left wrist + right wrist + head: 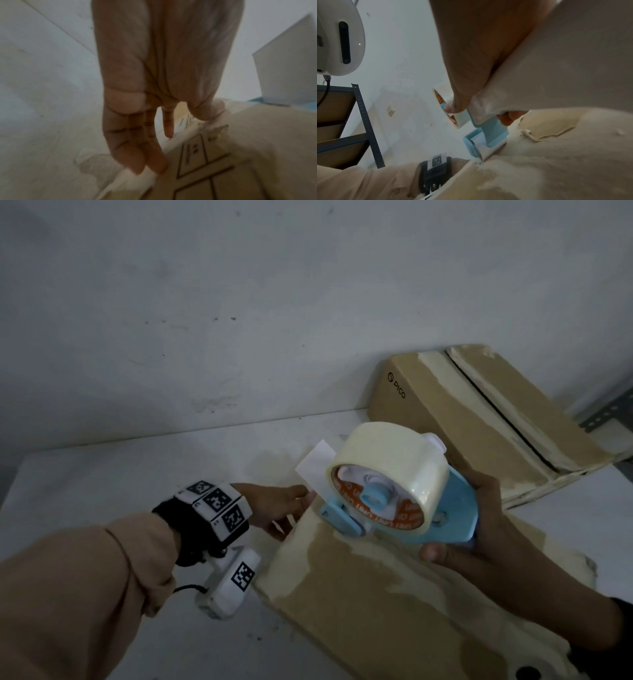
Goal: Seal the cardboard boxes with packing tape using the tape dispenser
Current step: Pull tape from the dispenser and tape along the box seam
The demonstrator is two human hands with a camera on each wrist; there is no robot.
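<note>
A worn cardboard box (376, 594) lies on the white table in front of me, its top patched with old tape. My right hand (486, 525) grips the handle of a blue tape dispenser (459, 508) that carries a big roll of clear tape (387, 467). The dispenser's front roller (481, 148) sits at the box's far left top edge. A loose white tape end (315, 463) sticks up past the roller. My left hand (284, 508) lies against that corner, its fingers (135, 148) straight down the box's side (257, 148) and the thumb at the top edge.
A second cardboard box (479, 419), printed PICO, with an untaped dark seam, stands at the back right against the wall. A dark metal shelf (364, 121) is off to the side. The white table (102, 474) stretches out to the left.
</note>
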